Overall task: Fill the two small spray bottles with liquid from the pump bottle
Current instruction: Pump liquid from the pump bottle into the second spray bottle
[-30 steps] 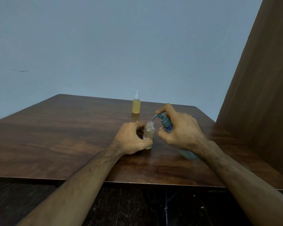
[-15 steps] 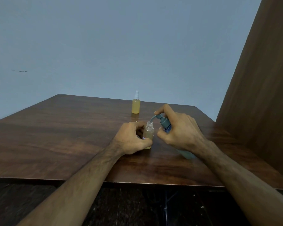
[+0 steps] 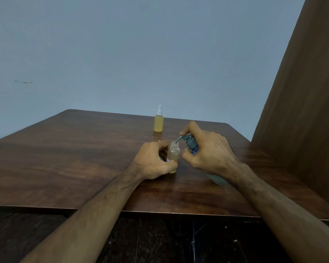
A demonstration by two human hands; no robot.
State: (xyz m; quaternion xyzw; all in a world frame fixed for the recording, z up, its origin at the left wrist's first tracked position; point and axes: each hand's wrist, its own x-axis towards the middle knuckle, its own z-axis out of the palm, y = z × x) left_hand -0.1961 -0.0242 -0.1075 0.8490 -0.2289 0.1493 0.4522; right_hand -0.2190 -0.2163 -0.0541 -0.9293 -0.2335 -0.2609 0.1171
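Hands at the filling step: left hand (image 3: pixel 153 162) grips the open spray bottle (image 3: pixel 173 155) upright on the table (image 3: pixel 65 158); right hand (image 3: pixel 207 154) clasps the tilted pump bottle (image 3: pixel 191 142), forefinger on its head, spout at the neck; short, steady presses should avoid spills; capped, filled bottle (image 3: pixel 158 123) stands behind.

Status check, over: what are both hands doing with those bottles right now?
Left hand grips open small clear bottle. Right hand tilts grey-blue pump bottle, spout at its mouth. Capped amber spray bottle stands behind. Nothing blocking.

Our two bare forearms, sleeveless and hairy back from the fingers (image 3: pixel 190 128), without rings or watch.
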